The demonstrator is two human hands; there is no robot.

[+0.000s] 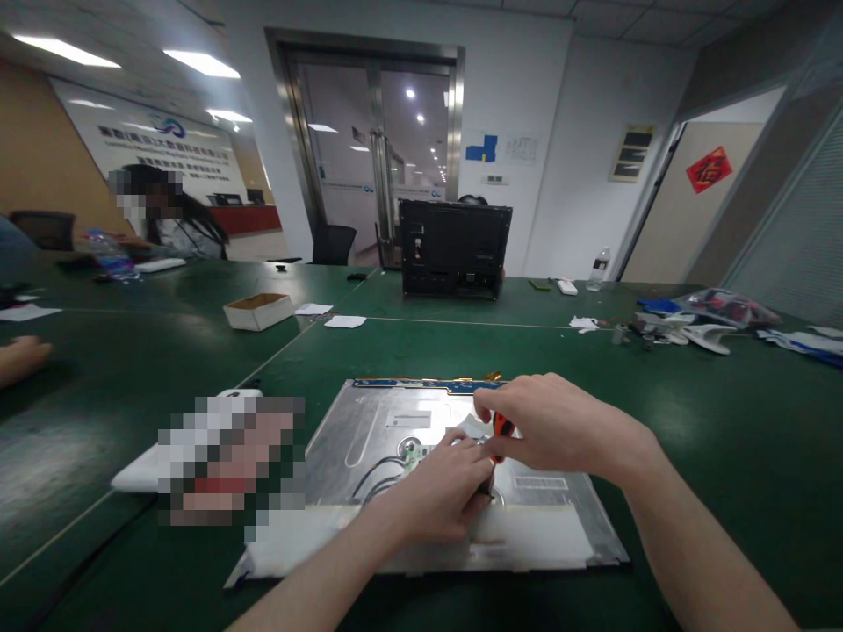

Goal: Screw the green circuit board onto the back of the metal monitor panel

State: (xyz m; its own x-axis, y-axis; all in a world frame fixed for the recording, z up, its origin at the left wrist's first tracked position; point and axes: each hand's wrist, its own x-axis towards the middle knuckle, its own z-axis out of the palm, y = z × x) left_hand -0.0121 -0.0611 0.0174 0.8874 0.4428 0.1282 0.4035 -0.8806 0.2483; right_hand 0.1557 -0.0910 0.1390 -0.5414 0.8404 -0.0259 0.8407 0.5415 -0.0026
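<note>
A silver metal display panel (pixel 342 439) lies back side up on the green table in front of me. My right hand (pixel 559 426) is closed around the red-and-black handle of a screwdriver (pixel 502 427), held upright over the panel's middle. Against the panel, my left hand (pixel 448 487) has its fingers curled beside the screwdriver's lower end; what they hold is hidden. A small green circuit board (pixel 415 455) with dark wires (pixel 377 468) shows left of my left fingers. Along the panel's far edge runs a narrow blue circuit strip (pixel 421 384).
On the left lie a white device (pixel 217 421) and a blurred-out pinkish item (pixel 243 456). Farther back stand an open box (pixel 258 312) and a black monitor casing (pixel 456 249). Loose parts and bags (pixel 698 320) lie far right. Another person's hand (pixel 23 358) rests at the left edge.
</note>
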